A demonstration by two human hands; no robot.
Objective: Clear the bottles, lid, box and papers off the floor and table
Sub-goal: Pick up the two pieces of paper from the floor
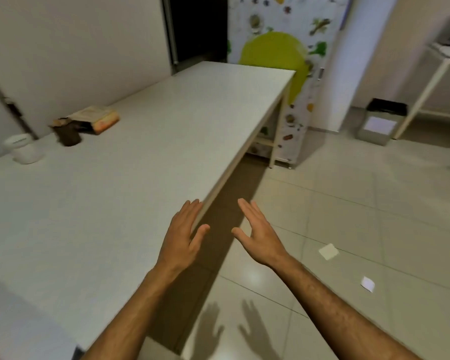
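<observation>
My left hand (185, 235) hovers open over the long edge of the white table (140, 178), fingers spread, holding nothing. My right hand (260, 235) is open beside it, above the tiled floor. Far left on the table lie an orange box (103, 118) with paper on it, a dark brown crumpled item (68, 135) and a white round container (24, 149). Two pieces of paper lie on the floor to the right: a cream square (328, 252) and a small white scrap (367, 284).
A grey bin with a black liner (382, 120) stands on the floor at the far right, next to a white stand (442, 66). A cabinet printed with vegetables (283, 48) stands behind the table's far end. The wall runs along the table's left side.
</observation>
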